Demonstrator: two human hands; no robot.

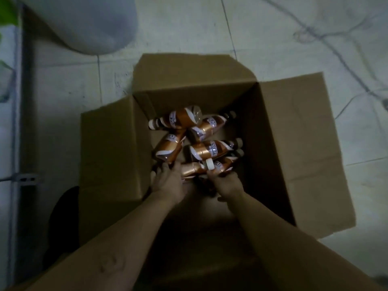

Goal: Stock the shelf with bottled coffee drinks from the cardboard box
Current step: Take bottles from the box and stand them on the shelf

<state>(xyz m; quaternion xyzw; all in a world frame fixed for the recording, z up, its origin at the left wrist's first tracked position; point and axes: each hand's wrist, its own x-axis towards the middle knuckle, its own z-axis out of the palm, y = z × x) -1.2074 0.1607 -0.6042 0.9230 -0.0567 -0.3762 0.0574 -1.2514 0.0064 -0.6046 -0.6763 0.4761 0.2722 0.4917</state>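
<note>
An open cardboard box stands on the tiled floor with its flaps spread out. Several coffee bottles with copper-and-white labels lie jumbled on its bottom. Both my arms reach down into the box. My left hand grips a copper-labelled bottle lying at the near side of the pile. My right hand holds a bottle next to it, close to a white cap. The fingers of both hands are partly hidden by the bottles. No shelf is in view.
A large pale rounded object sits on the floor at the upper left. A grey vertical rail runs down the left edge, with green leaves at the top left corner. A dark shape lies left of the box.
</note>
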